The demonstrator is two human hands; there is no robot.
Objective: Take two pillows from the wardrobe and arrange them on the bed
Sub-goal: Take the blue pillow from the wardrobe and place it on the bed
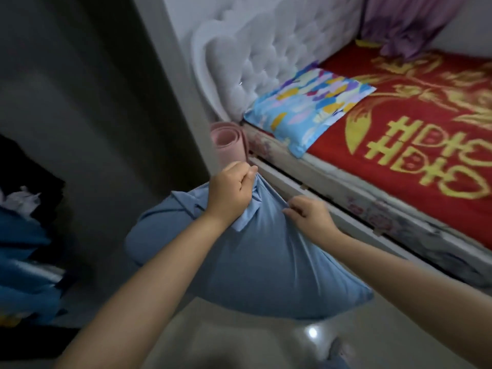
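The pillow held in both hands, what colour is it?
Plain light blue pillow, no pattern; the head view shows it clearly.

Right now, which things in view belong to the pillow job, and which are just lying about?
Part of the job:
- blue pillow, gripped by the left hand and the right hand
- patterned pillow, already lying by the headboard
- bed
- wardrobe

Lying about:
- rolled pink mat beside the bed
- purple curtain
- folded clothes in the wardrobe
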